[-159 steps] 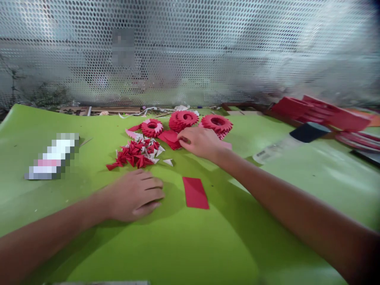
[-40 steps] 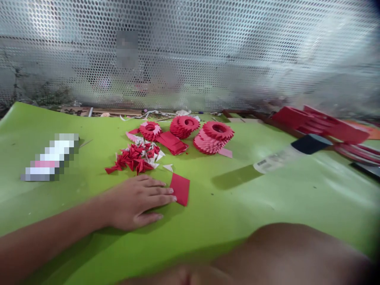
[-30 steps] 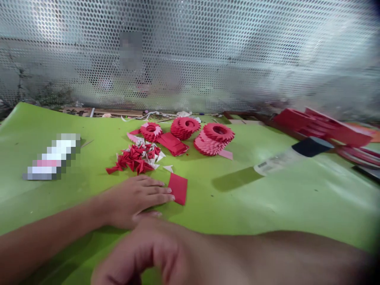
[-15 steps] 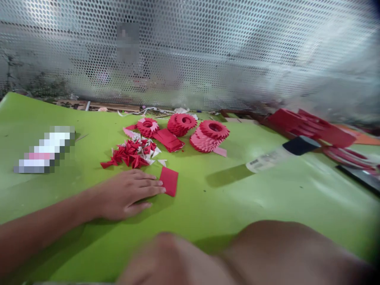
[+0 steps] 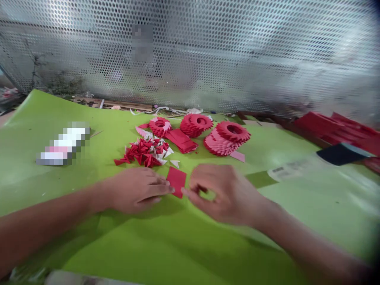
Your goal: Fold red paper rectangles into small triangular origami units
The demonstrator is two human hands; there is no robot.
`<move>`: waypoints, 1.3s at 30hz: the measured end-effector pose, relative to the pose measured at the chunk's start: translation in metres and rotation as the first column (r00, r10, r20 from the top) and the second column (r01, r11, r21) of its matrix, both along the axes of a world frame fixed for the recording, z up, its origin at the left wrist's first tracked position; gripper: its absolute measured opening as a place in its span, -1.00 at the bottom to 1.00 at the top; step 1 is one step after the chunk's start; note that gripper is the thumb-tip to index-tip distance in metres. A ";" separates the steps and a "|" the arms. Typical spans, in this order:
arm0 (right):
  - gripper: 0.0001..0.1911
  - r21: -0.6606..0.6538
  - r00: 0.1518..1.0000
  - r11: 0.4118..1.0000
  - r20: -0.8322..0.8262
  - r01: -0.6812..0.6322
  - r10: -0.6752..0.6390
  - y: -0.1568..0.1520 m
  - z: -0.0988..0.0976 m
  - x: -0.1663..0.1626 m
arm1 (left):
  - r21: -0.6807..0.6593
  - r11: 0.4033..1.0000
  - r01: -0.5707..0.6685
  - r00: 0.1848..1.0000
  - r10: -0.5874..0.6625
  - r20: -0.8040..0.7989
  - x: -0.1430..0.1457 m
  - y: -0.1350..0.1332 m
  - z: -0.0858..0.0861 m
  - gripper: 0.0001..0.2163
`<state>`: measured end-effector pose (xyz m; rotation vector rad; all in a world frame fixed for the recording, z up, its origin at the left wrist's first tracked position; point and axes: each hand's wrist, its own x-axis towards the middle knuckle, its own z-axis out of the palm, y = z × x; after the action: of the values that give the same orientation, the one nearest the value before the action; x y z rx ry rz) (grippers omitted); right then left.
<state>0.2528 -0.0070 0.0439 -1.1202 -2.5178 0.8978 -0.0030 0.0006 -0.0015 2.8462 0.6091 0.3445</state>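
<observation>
Left hand (image 5: 136, 190) lies open and flat on the green mat (image 5: 89, 237), palm down. Its fingertips press the left edge of the red paper slip (image 5: 177, 180).

The slip lies flat between the two hands, just in front of the pile of folded red triangles (image 5: 142, 152). It looks thin and very light. It would likely crease at a touch, skid on the smooth mat and buckle if shoved, so a thumb-and-forefinger pinch at a free corner suits it, with the other hand pinning it down.

Right hand (image 5: 225, 194) hovers low, fingers curled, thumb and forefinger drawn together at the slip's lower right corner. Blur hides whether they actually grip it.

Further right and back, the paper rings (image 5: 228, 136) sit well apart.
</observation>
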 end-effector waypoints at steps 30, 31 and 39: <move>-0.28 0.355 0.955 0.919 0.287 -0.172 0.068 0.023 -0.046 -0.001 | 0.071 0.917 -0.393 0.912 0.398 -0.098 0.002 -0.002 -0.005 -0.42; -0.31 0.366 0.959 0.915 0.275 -0.169 0.067 0.023 -0.047 -0.002 | 0.061 0.915 -0.399 0.910 0.403 -0.095 0.002 -0.001 -0.005 -0.42; -0.53 0.394 0.982 0.909 0.176 -0.136 0.070 0.025 -0.054 0.000 | 0.094 0.917 -0.388 0.916 0.395 -0.076 0.002 -0.002 -0.002 -0.49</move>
<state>0.2526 0.0183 -0.0103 -0.9598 -2.7377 0.2854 -0.0013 -0.0010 -0.0037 2.8086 1.2178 0.3025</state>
